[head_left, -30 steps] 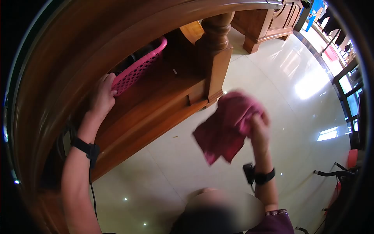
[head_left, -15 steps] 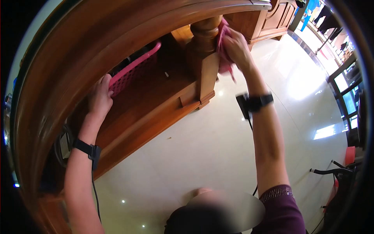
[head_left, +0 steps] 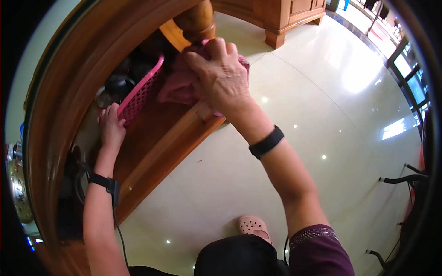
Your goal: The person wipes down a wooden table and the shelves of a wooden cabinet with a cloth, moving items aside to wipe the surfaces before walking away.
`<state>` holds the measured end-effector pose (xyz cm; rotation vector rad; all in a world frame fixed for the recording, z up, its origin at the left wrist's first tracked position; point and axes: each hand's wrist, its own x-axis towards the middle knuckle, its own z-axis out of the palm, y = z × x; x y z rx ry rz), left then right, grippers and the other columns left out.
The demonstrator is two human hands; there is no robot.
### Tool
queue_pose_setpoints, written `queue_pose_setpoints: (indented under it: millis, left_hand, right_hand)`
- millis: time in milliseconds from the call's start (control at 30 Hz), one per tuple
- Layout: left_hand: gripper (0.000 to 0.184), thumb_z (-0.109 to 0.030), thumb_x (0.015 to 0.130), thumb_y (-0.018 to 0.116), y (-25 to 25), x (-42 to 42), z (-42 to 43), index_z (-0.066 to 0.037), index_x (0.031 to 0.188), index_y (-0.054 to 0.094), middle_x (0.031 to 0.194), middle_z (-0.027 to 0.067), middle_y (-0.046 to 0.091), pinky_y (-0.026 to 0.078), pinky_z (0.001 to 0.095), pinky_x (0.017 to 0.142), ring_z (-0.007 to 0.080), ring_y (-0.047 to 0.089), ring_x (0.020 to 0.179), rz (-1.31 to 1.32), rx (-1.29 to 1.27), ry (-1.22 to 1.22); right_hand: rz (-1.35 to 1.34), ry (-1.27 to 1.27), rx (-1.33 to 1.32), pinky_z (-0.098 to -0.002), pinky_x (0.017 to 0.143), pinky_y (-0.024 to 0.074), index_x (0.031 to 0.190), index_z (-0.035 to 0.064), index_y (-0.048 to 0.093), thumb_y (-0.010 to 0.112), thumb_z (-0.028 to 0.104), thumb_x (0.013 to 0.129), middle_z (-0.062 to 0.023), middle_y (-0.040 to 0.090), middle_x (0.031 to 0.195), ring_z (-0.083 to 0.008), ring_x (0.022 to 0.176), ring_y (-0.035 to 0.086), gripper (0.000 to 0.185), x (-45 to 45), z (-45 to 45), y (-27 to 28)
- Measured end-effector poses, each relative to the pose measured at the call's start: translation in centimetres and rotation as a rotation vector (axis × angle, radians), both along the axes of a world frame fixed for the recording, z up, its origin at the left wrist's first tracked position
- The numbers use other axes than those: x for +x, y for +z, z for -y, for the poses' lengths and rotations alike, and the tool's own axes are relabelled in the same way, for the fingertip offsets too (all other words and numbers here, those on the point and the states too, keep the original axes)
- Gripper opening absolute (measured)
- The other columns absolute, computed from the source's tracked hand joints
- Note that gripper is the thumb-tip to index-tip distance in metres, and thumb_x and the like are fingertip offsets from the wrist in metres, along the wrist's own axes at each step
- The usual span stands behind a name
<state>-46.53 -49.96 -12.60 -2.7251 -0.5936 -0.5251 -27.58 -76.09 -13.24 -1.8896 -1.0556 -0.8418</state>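
Observation:
My left hand [head_left: 112, 125] grips the near rim of a pink plastic basket [head_left: 140, 92] with a perforated side. Dark objects and a clear round item sit inside the basket, partly hidden by the wooden top. My right hand [head_left: 223, 73] is closed around a pink cloth [head_left: 182, 86] and presses it at the foot of the turned wooden post [head_left: 199, 20]. Part of the cloth hangs over the wooden shelf [head_left: 152, 133], on which the basket rests.
The curved wooden top [head_left: 60, 87] overhangs the shelf on the left. A second wooden cabinet [head_left: 276, 20] stands at the back. Dark chair legs [head_left: 396, 180] are at the right. Below me a pink clog [head_left: 254, 226] is on the glossy tiled floor [head_left: 294, 115].
My right hand has moved left and nearer with the cloth, from the post's outer side to the shelf corner. The left hand stays on the basket, whose contents now show more.

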Motion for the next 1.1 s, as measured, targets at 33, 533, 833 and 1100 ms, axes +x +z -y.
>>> queue_pose_setpoints:
  millis: [33,533,833,1100]
  left_hand:
    - [0.041,-0.001,0.067,0.07,-0.1,0.2,0.1,-0.009,0.1,0.047,0.1,0.0092,0.055,0.038,0.0478,0.086,0.033,0.05,0.101,0.003,0.015,-0.01]
    - [0.039,-0.001,0.067,0.069,-0.5,0.1,0.4,-0.009,0.099,0.047,0.098,0.0099,0.055,0.04,0.0475,0.083,0.0345,0.051,0.098,0.037,0.044,0.081]
    - [0.038,0.001,0.065,0.069,-0.8,0.0,0.5,-0.007,0.096,0.048,0.095,0.012,0.056,0.042,0.0464,0.08,0.0357,0.052,0.094,0.128,0.083,-0.038]
    - [0.038,0.001,0.066,0.068,-1.0,0.3,0.5,-0.008,0.097,0.048,0.097,0.0107,0.057,0.041,0.0468,0.08,0.0352,0.053,0.095,0.098,0.025,0.043]
  right_hand:
    - [0.019,-0.043,-0.043,-0.0382,0.07,0.0502,0.109,0.0218,0.06,0.069,0.009,0.06,-0.0129,0.048,0.099,-0.0306,0.089,0.052,0.052,0.4,-0.3,-0.2]
    - [-0.297,-0.213,0.335,-0.0451,0.085,0.0446,0.124,0.0081,0.04,0.075,0.016,0.053,-0.0171,0.047,0.11,-0.036,0.107,0.045,0.08,1.9,-2.9,1.4]
    - [-0.934,0.429,0.111,-0.0344,0.081,0.0497,0.106,0.0007,0.057,0.074,0.016,0.061,-0.0126,0.061,0.1,-0.0223,0.097,0.06,0.05,8.8,1.1,0.5]
    - [-0.181,0.071,0.411,-0.0375,0.081,0.0425,0.1,0.0052,0.058,0.061,0.034,0.076,-0.0155,0.055,0.097,-0.0328,0.091,0.053,0.037,8.9,-1.5,-13.7]
